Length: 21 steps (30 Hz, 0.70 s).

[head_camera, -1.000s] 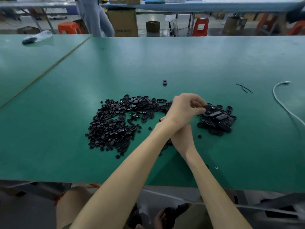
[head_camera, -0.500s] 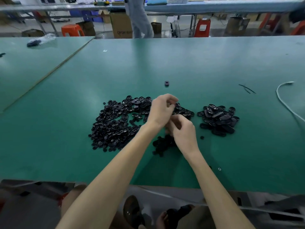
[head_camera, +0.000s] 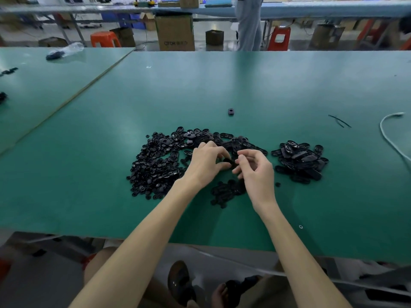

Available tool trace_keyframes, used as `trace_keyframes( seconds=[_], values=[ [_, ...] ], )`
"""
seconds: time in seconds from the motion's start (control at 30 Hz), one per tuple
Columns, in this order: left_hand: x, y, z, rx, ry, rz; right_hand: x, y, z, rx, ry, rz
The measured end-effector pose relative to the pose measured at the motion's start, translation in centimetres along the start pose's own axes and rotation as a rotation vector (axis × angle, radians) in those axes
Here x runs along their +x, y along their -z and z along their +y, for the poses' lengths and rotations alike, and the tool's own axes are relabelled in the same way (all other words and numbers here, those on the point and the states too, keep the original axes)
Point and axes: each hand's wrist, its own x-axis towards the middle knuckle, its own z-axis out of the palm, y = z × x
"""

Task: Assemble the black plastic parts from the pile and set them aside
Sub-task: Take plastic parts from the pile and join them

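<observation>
Green bench [head_camera: 244,85] is carrying all the material. One small black part [head_camera: 228,161] is sitting between the two hands, just over the bench's middle. The left hand [head_camera: 205,165] is pinching it between thumb and forefinger; the right hand [head_camera: 255,172], fingers curled, is pinching its other side. The main pile [head_camera: 160,161] is spreading to the left and behind the hands. A small heap [head_camera: 226,192] is lying just below the hands. The set-aside heap [head_camera: 300,161] is sitting to the right, apart from the pile. A lone part [head_camera: 231,111] is lying farther back. A white cable [head_camera: 387,134] is curving along the right edge. A cardboard box [head_camera: 174,32] is standing on the floor beyond.
</observation>
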Motion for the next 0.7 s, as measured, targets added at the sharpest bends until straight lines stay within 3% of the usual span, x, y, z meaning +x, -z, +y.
trace_keyframes(
  seconds=[0.1, 0.3, 0.5, 0.7],
  values=[
    [-0.1, -0.1, -0.2, 0.007, -0.017, 0.002, 0.1, 0.0, 0.0, 0.015, -0.010, 0.011],
    [-0.9, 0.8, -0.5, -0.278, -0.118, 0.093, 0.1, 0.0, 0.2, -0.026, 0.029, 0.027],
    [-1.2, 1.9, -0.3, -0.242, -0.203, 0.099, 0.1, 0.0, 0.2, -0.080, 0.024, -0.074],
    [-0.7, 4.9, -2.6, -0.061, 0.021, -0.023, 0.1, 0.1, 0.2, 0.031, 0.002, -0.040]
  ],
)
